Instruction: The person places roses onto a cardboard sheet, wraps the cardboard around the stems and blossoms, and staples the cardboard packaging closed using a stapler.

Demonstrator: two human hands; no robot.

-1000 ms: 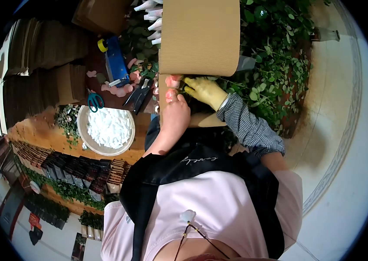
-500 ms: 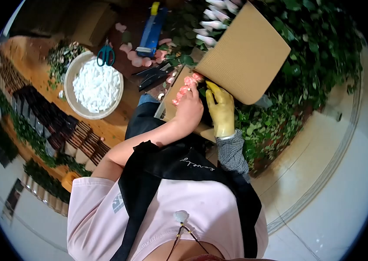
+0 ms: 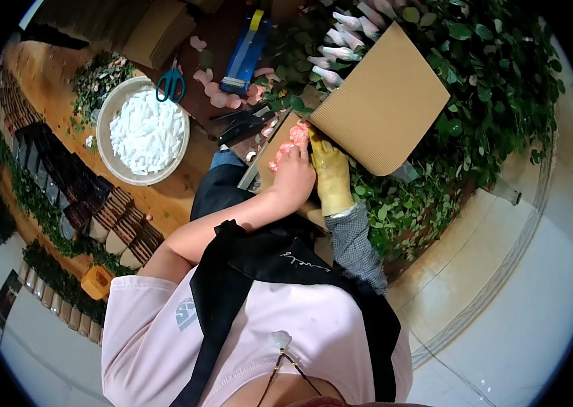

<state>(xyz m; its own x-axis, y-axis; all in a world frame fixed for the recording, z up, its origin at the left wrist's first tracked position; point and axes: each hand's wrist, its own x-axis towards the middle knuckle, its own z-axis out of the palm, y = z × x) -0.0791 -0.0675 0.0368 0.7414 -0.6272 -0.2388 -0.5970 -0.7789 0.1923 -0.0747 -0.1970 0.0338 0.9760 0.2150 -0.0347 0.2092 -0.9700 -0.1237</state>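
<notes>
A row of pink roses (image 3: 299,131) lies against a sheet of corrugated cardboard (image 3: 280,136) in front of my lap. My bare left hand (image 3: 294,173) bends its fingers over the lower blooms, touching them. My right hand (image 3: 330,173), in a yellow rubber glove, is right beside it. One gloved finger reaches up along the right side of the roses, and the other fingers are curled; what they hold, if anything, is hidden. A larger cardboard flap (image 3: 385,102) rises to the upper right, just beyond the glove.
Leafy stems (image 3: 463,129) pile up on the right, with net-sleeved pale buds (image 3: 344,51) behind the flap. A blue tape dispenser (image 3: 242,61), a black tool (image 3: 242,122) and loose petals lie ahead. Teal scissors (image 3: 171,85) rest at a basin (image 3: 105,159) of white pieces.
My gloved right hand has moved left, up against the roses and closer to my left hand. My left hand stays on the blooms. The view has shifted slightly.
</notes>
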